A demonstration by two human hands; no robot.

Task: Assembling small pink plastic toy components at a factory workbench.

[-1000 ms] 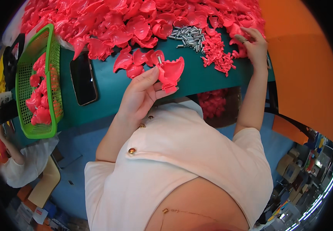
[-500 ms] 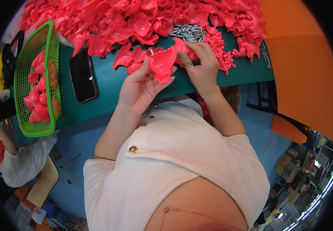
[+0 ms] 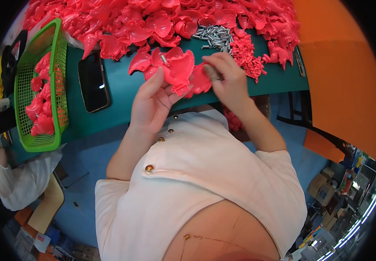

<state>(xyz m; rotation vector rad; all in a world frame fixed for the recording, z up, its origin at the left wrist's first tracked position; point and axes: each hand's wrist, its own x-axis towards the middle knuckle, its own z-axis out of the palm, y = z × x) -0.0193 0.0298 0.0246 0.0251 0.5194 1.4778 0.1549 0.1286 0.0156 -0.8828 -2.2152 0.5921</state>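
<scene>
- Left hand (image 3: pixel 153 102): fingers pinching red plastic shell (image 3: pixel 180 69).
- Right hand (image 3: pixel 227 80): fingers pressed together on shell's 3 o'clock edge.
- Screw pile (image 3: pixel 215 35) at 1 o'clock on table (image 3: pixel 118 108).

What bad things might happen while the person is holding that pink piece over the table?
1. The left hand and right hand hold the pink plastic piece near the table's front edge; if it slips, it may fall to the floor.
2. The loose metal screws lie close to the right hand and could be knocked and scattered.
3. The black phone lies near the edge; a bumped elbow might push it off.
</scene>
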